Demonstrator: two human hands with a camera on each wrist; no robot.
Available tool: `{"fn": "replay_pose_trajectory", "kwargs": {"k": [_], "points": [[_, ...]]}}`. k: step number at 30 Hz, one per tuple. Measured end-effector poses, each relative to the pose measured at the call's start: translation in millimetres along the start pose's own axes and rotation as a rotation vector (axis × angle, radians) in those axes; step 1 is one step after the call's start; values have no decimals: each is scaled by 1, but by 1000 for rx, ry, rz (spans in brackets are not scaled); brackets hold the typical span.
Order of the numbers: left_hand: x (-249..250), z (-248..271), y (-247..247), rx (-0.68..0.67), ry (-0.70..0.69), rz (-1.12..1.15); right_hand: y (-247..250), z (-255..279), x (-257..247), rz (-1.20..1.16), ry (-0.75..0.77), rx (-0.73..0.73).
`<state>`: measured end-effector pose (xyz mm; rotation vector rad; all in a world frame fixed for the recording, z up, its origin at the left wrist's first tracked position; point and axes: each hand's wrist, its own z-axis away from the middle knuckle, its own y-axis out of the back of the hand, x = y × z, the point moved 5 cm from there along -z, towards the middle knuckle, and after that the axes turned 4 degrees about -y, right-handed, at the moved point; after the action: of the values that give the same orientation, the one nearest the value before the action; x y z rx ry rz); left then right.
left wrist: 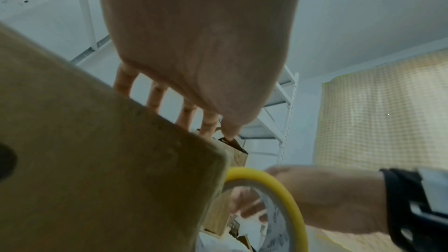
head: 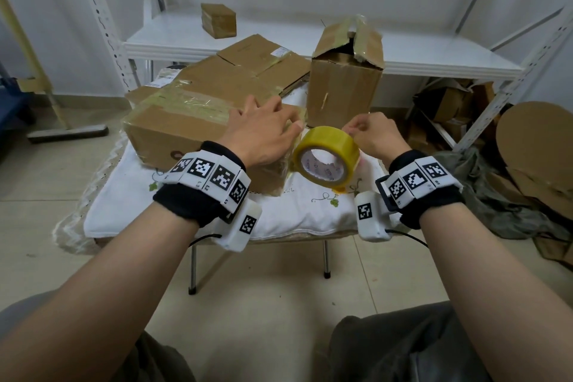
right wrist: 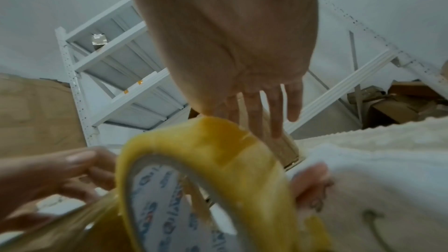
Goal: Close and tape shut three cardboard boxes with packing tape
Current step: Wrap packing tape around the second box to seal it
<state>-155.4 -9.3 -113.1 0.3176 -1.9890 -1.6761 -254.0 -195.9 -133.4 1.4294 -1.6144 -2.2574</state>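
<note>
At the far left a broom-like tool [head: 66, 130] lies on the tiled floor. Next to it stands a low table covered with a white cloth [head: 192, 214]. On the left part of the cloth lies a flat cardboard box [head: 173, 130], closed, with shiny tape along its top seam. Behind it lie some flattened cartons [head: 248, 68].

The left hand [head: 263, 130] rests on the right end of this box. Its fingers are straight and spread, pressing on the top near the corner, and it grips nothing. In the left wrist view the fingers [left wrist: 155, 97] reach over the box edge.

Just beside the box corner stands the yellow tape roll [head: 325, 158], upright on its edge on the cloth. A strip of tape goes from the roll toward the box corner. The right hand [head: 375, 133] is at the top of the roll: thumb and forefinger are curled together and pinch there, while the other fingers are loosely bent. In the right wrist view the roll [right wrist: 218, 160] is blurred.

Behind the roll stands a tall cardboard box [head: 341, 87] with its top flaps half open. Farther back a small box [head: 218, 20] sits on a white shelf [head: 434, 56]. At the far right, under the shelf, there is a heap of cardboard scraps [head: 533, 152].
</note>
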Motion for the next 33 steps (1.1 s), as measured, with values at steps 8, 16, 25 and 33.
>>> {"fn": "replay_pose_trajectory", "kwargs": {"k": [8,16,25,33], "points": [[6,-26,-12,93,153,-70,-21,16,-13,-249,35,-199],[16,-30,-18,201,178,-231,-25,12,-14,-240,47,-233],[17,-29,-21,201,180,-197,-22,9,-19,-195,-5,-215],[17,-33,-25,186,196,-173,-22,10,-28,-111,-25,-217]]}}
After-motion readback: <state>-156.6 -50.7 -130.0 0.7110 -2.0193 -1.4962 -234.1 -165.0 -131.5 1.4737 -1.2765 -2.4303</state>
